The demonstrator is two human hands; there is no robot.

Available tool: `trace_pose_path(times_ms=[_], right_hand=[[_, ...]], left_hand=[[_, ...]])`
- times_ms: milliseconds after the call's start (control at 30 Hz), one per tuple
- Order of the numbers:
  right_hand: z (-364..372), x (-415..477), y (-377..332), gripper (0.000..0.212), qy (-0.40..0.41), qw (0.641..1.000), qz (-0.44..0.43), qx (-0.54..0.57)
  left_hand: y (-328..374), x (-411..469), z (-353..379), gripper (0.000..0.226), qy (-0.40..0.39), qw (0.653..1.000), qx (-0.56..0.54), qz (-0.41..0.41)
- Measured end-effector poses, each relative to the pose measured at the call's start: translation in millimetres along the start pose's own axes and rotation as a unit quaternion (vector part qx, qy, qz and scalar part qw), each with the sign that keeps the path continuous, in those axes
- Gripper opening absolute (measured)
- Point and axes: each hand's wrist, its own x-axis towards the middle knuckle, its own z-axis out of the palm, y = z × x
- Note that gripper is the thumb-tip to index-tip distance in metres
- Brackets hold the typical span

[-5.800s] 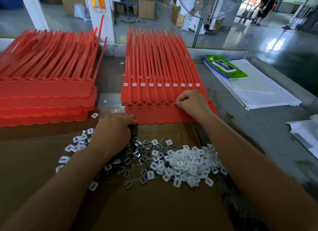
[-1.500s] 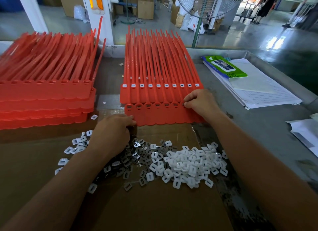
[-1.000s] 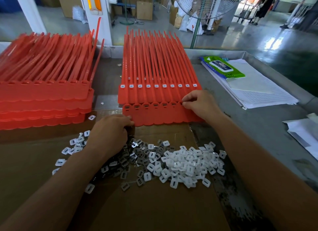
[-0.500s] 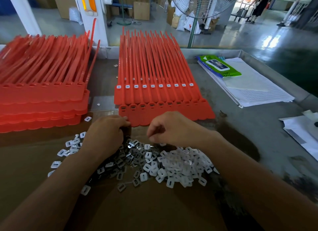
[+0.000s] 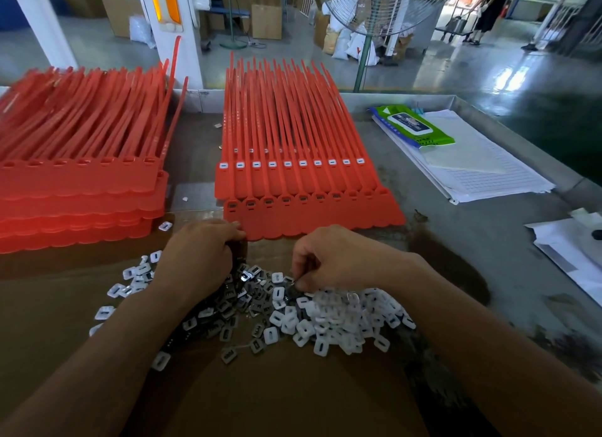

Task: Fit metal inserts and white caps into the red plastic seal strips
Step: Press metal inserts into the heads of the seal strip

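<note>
Right hand (image 5: 332, 260) is down at the seam where the metal inserts (image 5: 228, 309) meet the white caps (image 5: 345, 316) on the cardboard sheet (image 5: 293, 397). Its thumb and forefinger tips are closed on a small dark piece, an insert as far as we can judge. Left hand (image 5: 198, 257) sits knuckles-up over the inserts, fingers curled under, contents hidden; we cannot tell what it holds. The red seal strips (image 5: 309, 215) lie just beyond both hands, tails running away from us, socket row crossing left to right. We judge the carry short and forward. Left hand is just beside the near left corner; right hand is nearer the middle and right-end sockets.
</note>
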Motion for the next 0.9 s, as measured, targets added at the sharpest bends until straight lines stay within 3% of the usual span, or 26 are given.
trace_pose_path(times_ms=[333, 767, 900], right_hand=[[-2.2, -5.0, 8.3, 0.013, 0.035, 0.996, -0.006, 0.076], [-0.7, -8.6, 13.1, 0.012, 0.058, 0.993, -0.042, 0.089], [-2.6, -9.2, 14.2, 0.02, 0.095, 0.99, -0.051, 0.094]], left_hand=[[-0.3, 0.0, 0.1, 0.043, -0.006, 1.0, 0.008, 0.0], [-2.2, 0.8, 1.3, 0.043, -0.01, 1.0, 0.01, -0.001], [-2.4, 1.1, 1.4, 0.043, -0.01, 1.0, 0.011, -0.002]])
